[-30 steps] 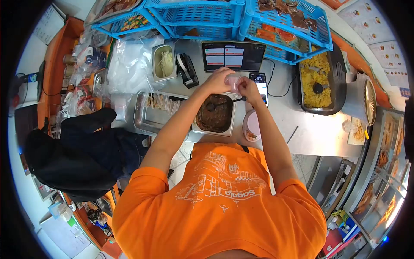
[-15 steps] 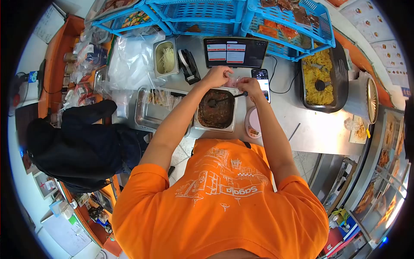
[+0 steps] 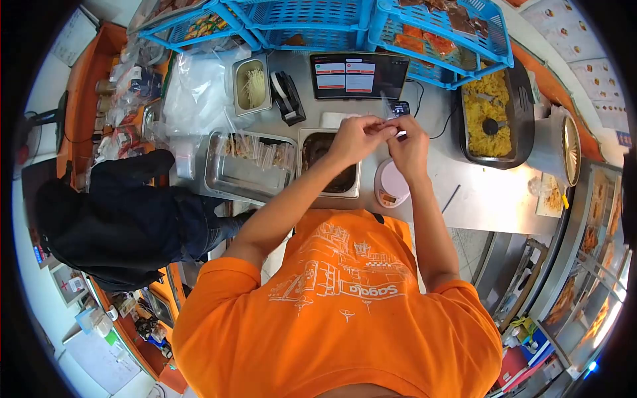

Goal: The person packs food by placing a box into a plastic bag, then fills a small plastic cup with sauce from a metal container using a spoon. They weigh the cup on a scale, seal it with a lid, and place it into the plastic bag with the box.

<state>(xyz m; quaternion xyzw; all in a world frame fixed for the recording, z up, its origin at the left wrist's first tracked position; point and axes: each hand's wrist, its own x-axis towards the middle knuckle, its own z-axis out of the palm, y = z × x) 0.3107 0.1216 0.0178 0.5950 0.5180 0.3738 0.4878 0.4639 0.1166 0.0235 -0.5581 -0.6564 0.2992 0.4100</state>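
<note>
Close together above the table, my left hand (image 3: 359,140) and my right hand (image 3: 409,147) pinch a small, thin clear plastic bag (image 3: 385,105) between their fingertips. Much of the bag is hidden by the fingers. Below my left hand and forearm stands a metal container (image 3: 360,176) of dark sauce (image 3: 344,180), partly covered from sight. A pink-rimmed kitchen scale (image 3: 391,180) sits beside it, under my right wrist. Just beyond the fingertips lies a phone (image 3: 399,107), largely covered by my right hand.
To the left is a metal tray (image 3: 222,176) with several small filled packets (image 3: 255,151). Farther back are a tape dispenser (image 3: 286,99), a container of pale shreds (image 3: 252,87), a tablet (image 3: 360,76) and blue crates (image 3: 305,20). Yellow rice (image 3: 488,119) stands right; a person (image 3: 126,219) in dark clothes is left.
Both hands have moved right with the plastic bag, from above the sauce container's far edge to in front of the phone. The person at left has shifted slightly.
</note>
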